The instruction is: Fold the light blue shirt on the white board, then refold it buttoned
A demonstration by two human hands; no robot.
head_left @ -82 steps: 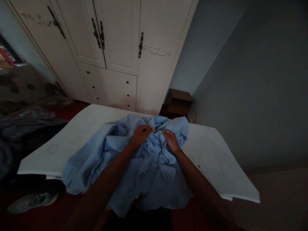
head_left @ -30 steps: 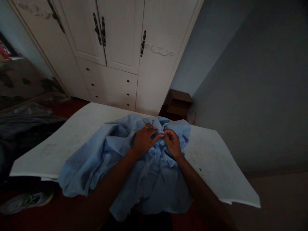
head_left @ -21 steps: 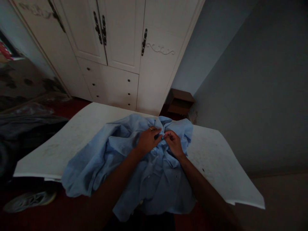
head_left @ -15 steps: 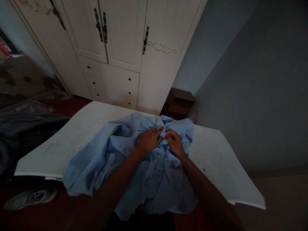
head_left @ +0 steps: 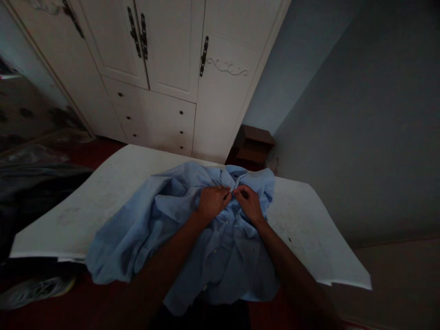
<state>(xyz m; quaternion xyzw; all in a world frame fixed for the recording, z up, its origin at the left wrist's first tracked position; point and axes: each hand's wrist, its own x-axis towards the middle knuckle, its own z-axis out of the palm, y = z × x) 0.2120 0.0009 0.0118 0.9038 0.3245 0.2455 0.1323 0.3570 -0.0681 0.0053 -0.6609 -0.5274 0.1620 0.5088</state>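
Note:
A light blue button-up shirt [head_left: 178, 206] lies spread and rumpled, its collar toward the far edge and its hem hanging over the near one. Just below the collar, my left hand [head_left: 215, 200] pinches the front placket between thumb and fingers. My right hand [head_left: 248, 201] grips the cloth close beside it, thumb and forefinger pressed together. The two sets of fingertips almost meet. Whatever small button or hole lies between them is too dark to make out. Lower on the placket a few pale buttons show.
Under the shirt is a white tabletop [head_left: 302, 215] with smudges. A white wardrobe [head_left: 165, 119] with dark handles stands behind it, and a small brown cabinet [head_left: 254, 142] is at the back right. Dark fabric [head_left: 41, 192] lies to the left; a shoe [head_left: 37, 291] is on the floor.
My fingertips have drawn closer together at the placket, and my left fingers have curled in more. The shirt stays nearly in place while the view shifts slightly.

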